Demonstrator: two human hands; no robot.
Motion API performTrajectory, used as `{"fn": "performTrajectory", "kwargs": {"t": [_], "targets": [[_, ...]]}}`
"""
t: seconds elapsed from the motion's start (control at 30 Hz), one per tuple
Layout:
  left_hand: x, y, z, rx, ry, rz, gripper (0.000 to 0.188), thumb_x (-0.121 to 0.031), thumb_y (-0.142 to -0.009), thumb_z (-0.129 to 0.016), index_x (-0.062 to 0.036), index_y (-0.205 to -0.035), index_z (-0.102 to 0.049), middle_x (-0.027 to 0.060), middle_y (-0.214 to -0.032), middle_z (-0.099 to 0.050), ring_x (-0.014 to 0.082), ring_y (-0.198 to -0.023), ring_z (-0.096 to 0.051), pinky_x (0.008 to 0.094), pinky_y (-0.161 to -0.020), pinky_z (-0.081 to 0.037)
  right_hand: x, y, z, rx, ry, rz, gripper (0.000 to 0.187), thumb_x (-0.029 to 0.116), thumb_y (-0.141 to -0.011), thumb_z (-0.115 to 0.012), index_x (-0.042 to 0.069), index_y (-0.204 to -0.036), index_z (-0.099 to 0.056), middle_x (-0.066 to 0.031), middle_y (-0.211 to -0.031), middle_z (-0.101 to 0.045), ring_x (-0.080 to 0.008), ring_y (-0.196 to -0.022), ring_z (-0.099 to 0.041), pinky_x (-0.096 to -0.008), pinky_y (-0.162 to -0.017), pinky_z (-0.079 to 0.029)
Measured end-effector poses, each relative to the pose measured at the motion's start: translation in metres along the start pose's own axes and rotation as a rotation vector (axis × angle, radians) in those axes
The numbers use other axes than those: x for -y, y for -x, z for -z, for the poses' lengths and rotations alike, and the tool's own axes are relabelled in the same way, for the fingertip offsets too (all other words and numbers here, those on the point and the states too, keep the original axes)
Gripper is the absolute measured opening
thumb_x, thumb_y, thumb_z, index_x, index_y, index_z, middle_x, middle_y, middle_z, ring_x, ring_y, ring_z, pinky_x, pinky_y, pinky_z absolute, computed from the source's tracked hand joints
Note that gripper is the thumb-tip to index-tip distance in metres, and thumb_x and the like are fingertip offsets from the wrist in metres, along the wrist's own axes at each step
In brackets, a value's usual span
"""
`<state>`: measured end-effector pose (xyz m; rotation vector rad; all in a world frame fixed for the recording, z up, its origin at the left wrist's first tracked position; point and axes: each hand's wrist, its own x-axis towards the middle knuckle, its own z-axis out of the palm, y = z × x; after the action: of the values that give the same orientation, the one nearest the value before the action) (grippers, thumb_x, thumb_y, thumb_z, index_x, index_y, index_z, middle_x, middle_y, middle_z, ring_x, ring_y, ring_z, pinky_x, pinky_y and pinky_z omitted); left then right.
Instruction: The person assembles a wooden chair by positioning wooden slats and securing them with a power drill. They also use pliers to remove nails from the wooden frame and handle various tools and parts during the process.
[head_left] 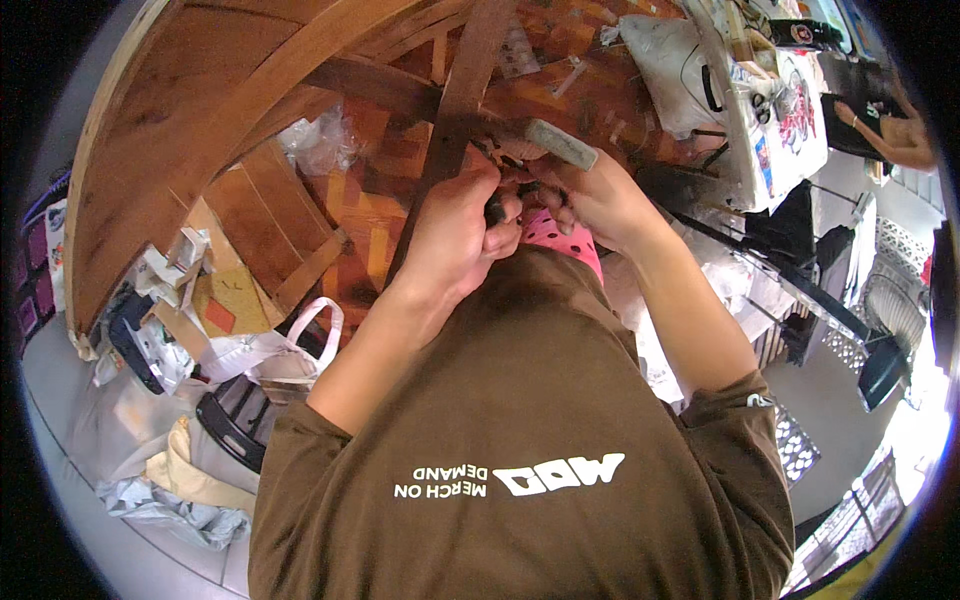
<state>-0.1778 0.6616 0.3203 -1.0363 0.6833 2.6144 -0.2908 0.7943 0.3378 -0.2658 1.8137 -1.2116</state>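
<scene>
My left hand (462,228) is closed in a fist beside a dark wooden beam (455,120). A small dark thing shows at its fingers, too hidden to name. Close by on the right, my right hand (605,195) has its fingers curled. A grey, worn oblong block (562,145) sticks out over the top of that hand, by the thumb side. Both hands are nearly touching, above a pink cloth with dark dots (560,238) at my lap. The beam belongs to a large wooden piece of furniture with a curved edge (150,150).
Clear plastic wrap (320,140) lies on the patterned wood floor. At left are a wooden panel (265,220), a white-handled bag (320,335) and scraps. A white sack (670,70) and a cluttered table (790,130) stand at right, with another person's arm (885,135) beyond.
</scene>
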Motion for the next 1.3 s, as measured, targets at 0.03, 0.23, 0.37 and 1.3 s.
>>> {"fn": "performTrajectory", "kwargs": {"t": [0.03,0.23,0.37,1.3], "targets": [[-0.003,0.001,0.004,0.012,-0.026,0.013,0.013,-0.024,-0.103,-0.048,-0.0133,-0.098,-0.053,-0.0008,-0.065,-0.048,0.0068,-0.044,-0.034,0.0239,-0.046,-0.029,-0.002,0.002,-0.003,-0.054,0.188,0.075,0.030,0.012,-0.090,-0.048,0.007,-0.113,-0.065,-0.0139,-0.099,-0.068,-0.0329,-0.078,-0.061,-0.0411,-0.071,-0.049],[-0.028,0.003,0.015,-0.063,-0.087,0.042,0.025,-0.026,-0.103,-0.052,-0.0086,-0.085,-0.052,0.0017,-0.065,-0.048,0.0074,-0.043,-0.033,0.0217,-0.039,-0.026,0.005,0.009,-0.023,-0.271,0.516,0.226,0.026,0.013,-0.087,-0.051,0.005,-0.107,-0.067,-0.0261,-0.102,-0.066,-0.0456,-0.099,-0.062,-0.0520,-0.084,-0.051],[-0.018,0.004,0.010,-0.107,-0.119,0.060,0.017,-0.026,-0.102,-0.052,-0.0103,-0.107,-0.055,-0.0017,-0.064,-0.046,0.0064,-0.043,-0.033,0.0205,-0.040,-0.027,-0.008,0.006,-0.015,-0.255,0.388,0.296,0.024,0.014,-0.088,-0.055,0.004,-0.107,-0.067,-0.0261,-0.093,-0.067,-0.0441,-0.092,-0.064,-0.0479,-0.080,-0.052],[-0.037,-0.005,0.015,-0.084,-1.971,-1.104,0.020,-0.018,-0.094,-0.064,-0.0023,-0.093,-0.051,0.0170,-0.077,-0.064,0.0361,-0.068,-0.066,0.0434,-0.056,-0.052,-0.049,0.010,-0.082,-0.335,0.044,-0.024,0.032,0.019,-0.101,-0.046,-0.010,-0.109,-0.057,-0.0359,-0.097,-0.064,-0.0515,-0.096,-0.062,-0.0519,-0.084,-0.046]]}}
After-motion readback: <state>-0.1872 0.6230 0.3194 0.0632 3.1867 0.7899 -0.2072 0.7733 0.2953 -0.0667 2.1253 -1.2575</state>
